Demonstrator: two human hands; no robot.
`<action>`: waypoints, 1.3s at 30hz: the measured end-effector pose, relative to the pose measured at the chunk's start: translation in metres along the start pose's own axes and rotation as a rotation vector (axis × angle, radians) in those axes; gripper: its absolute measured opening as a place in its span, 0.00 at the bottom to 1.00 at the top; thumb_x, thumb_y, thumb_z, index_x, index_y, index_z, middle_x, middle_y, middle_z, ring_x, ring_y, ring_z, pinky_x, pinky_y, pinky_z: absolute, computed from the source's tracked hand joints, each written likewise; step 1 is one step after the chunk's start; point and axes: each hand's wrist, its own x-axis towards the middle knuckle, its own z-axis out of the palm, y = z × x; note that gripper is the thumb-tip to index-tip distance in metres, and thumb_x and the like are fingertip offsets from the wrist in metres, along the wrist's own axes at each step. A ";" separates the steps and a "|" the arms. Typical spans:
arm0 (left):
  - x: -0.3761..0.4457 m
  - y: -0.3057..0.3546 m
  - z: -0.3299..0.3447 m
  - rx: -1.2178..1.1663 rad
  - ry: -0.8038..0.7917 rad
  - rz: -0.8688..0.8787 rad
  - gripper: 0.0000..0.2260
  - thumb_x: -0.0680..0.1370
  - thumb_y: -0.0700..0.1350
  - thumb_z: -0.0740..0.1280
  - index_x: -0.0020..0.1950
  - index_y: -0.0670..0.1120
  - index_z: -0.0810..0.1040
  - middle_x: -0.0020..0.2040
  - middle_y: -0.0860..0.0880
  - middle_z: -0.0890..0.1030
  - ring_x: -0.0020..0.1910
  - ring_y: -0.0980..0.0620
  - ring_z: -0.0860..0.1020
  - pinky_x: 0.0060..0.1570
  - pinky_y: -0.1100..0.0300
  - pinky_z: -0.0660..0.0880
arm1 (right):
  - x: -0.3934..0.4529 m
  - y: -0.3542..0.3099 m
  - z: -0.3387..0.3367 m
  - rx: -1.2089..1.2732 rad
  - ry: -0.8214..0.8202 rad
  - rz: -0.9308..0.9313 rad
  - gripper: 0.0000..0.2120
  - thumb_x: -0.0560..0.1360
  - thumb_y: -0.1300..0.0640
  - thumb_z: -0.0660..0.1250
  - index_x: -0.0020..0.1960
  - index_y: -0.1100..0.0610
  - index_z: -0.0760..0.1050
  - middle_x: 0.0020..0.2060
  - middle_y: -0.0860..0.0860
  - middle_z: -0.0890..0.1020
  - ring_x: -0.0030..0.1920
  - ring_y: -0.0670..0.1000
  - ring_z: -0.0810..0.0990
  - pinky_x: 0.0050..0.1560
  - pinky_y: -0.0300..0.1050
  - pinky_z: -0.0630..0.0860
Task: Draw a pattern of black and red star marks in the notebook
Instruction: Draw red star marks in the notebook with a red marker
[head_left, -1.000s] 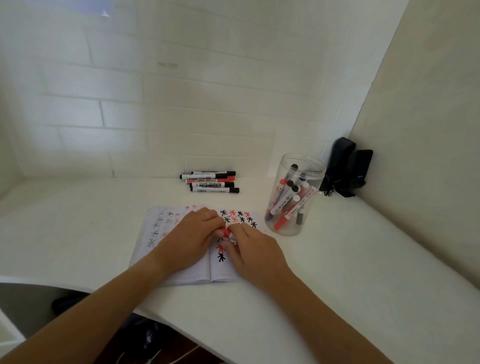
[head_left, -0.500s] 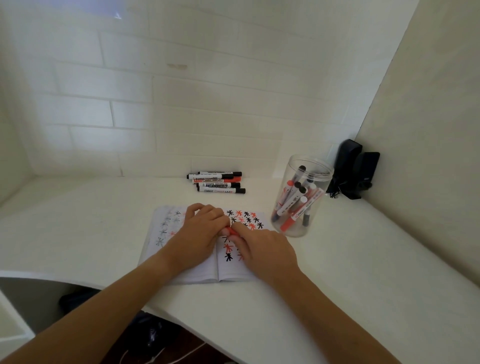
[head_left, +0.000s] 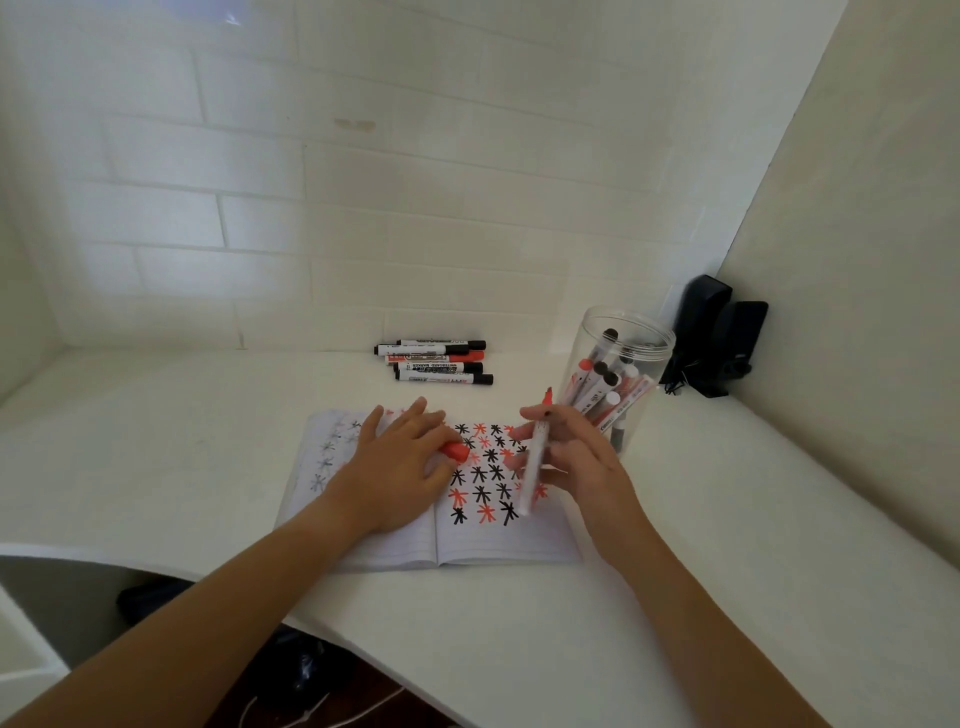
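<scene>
An open notebook (head_left: 498, 540) lies flat on the white table (head_left: 727, 545), just below the middle of the view. Its right page carries rows of black and red star marks (head_left: 480, 480); fainter marks show on the left page at about 9 o'clock from them.

The left hand (head_left: 395, 467) rests on the left page, fingers pointing toward 1 o'clock and lying fairly flat. A red marker cap (head_left: 456, 451) sits at its fingertips by the notebook's centre fold, held between thumb and fingers as far as the view shows.

The right hand (head_left: 576, 462) hovers over the right edge of the right page, fingers curled around an uncapped red marker (head_left: 535, 462). The marker's white barrel runs from about 6 o'clock up to 12 o'clock, and its red tip points up and away from the paper, near the foot of the jar. The barrel's lower end hangs above the lowest row of stars; whether it touches the page cannot be told.

At 2 o'clock from the notebook stands a clear plastic jar (head_left: 621, 338), upright and open at the top, holding a bundle of capped black and red markers. At 12 o'clock from the notebook, near the tiled wall (head_left: 363, 208), five capped markers (head_left: 436, 362) lie side by side, four with black caps and one with red. In the corner at 2 o'clock, beyond the jar, stands a black device (head_left: 722, 338).
</scene>
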 end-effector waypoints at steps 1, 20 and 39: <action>0.000 0.000 0.000 0.003 -0.007 0.000 0.27 0.76 0.65 0.43 0.70 0.62 0.70 0.78 0.58 0.63 0.81 0.57 0.49 0.78 0.43 0.39 | 0.000 -0.001 -0.002 0.050 -0.018 0.011 0.21 0.83 0.72 0.53 0.63 0.56 0.79 0.53 0.58 0.85 0.50 0.58 0.86 0.51 0.49 0.84; 0.003 -0.003 -0.002 -0.002 -0.044 0.000 0.28 0.75 0.67 0.45 0.71 0.63 0.68 0.77 0.60 0.64 0.80 0.57 0.50 0.79 0.45 0.44 | -0.002 0.017 0.006 -0.141 0.105 0.147 0.12 0.79 0.51 0.72 0.43 0.57 0.73 0.27 0.59 0.76 0.21 0.53 0.70 0.21 0.38 0.65; 0.003 0.000 -0.005 0.093 -0.151 -0.003 0.34 0.74 0.69 0.36 0.80 0.64 0.51 0.82 0.57 0.50 0.80 0.57 0.39 0.78 0.44 0.38 | -0.007 0.018 0.003 -0.229 0.119 0.118 0.08 0.79 0.58 0.72 0.45 0.55 0.74 0.27 0.52 0.78 0.24 0.51 0.70 0.22 0.38 0.67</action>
